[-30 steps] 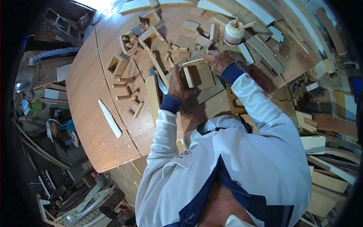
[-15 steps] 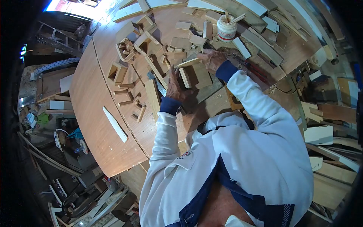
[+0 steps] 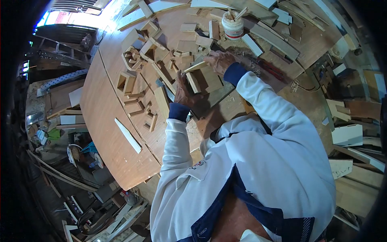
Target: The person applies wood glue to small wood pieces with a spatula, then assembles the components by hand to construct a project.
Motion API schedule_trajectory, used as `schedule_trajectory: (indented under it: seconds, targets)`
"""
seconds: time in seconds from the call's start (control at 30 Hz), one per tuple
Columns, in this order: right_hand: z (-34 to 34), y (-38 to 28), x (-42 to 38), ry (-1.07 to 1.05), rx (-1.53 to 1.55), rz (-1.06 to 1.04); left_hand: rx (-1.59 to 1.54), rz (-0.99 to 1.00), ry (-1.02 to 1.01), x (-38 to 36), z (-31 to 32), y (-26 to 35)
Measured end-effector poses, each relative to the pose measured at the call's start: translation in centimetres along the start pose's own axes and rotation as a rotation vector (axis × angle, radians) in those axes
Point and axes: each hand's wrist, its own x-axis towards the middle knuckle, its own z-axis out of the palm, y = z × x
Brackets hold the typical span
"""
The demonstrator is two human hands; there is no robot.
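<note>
My left hand (image 3: 184, 92) is wrapped against the left side of a small wooden box frame (image 3: 194, 82), with its thumb near the lower end. That frame has thin raised strips along its edges and a flat panel (image 3: 209, 78) on its right. At the frame's upper right corner, my right hand (image 3: 220, 61) has its fingers curled together. Whatever those fingers pinch is hidden. Beneath the frame lies a dark flat board (image 3: 215, 99). Left of my left hand rests a long pale wooden block (image 3: 162, 101).
Several small wooden box pieces (image 3: 127, 82) and offcuts cover the tabletop (image 3: 102, 133) to the left. A white tub (image 3: 232, 28) with sticks in it stands at the back. Red-handled pliers (image 3: 271, 69) lie right of my right hand. A white strip (image 3: 128, 135) lies near the left edge.
The whole view has shifted slightly, with the table's contents appearing a little higher. Both hands keep nearly the same place on the wooden box frame.
</note>
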Motion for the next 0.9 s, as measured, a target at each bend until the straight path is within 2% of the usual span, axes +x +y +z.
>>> schedule_trajectory:
  seconds: [0.07, 0.2, 0.27, 0.37, 0.47, 0.57, 0.67, 0.9]
  targets:
    - [0.4, 0.1, 0.1, -0.019, 0.043, -0.015, -0.015, -0.082, 0.014, 0.0, 0.0, 0.4]
    - [-0.1, -0.2, 0.2, -0.012, 0.049, -0.004, -0.031, -0.047, 0.029, -0.2, 0.4, -1.2]
    - [-1.0, -0.6, 0.3, -0.090, 0.003, 0.012, -0.040, 0.028, 0.020, -0.2, 0.8, -2.6]
    - [-1.2, -0.6, 0.4, -0.116, -0.015, 0.022, -0.057, -0.037, 0.032, -0.3, 0.4, -1.0]
    - [-1.9, -0.9, 0.5, -0.152, -0.023, 0.042, 0.000, -0.009, 0.009, -0.3, 0.3, -1.1]
    - [-0.7, -0.4, 0.4, -0.060, 0.016, 0.012, 0.018, 0.028, 0.019, -0.2, 0.2, -0.9]
    - [-1.5, -0.9, 0.5, -0.168, 0.008, 0.055, 0.067, 0.000, -0.002, -0.4, -0.2, -0.4]
    - [-0.7, -0.6, 0.3, -0.115, 0.028, 0.053, -0.022, -0.044, 0.015, 0.0, -0.2, -0.3]
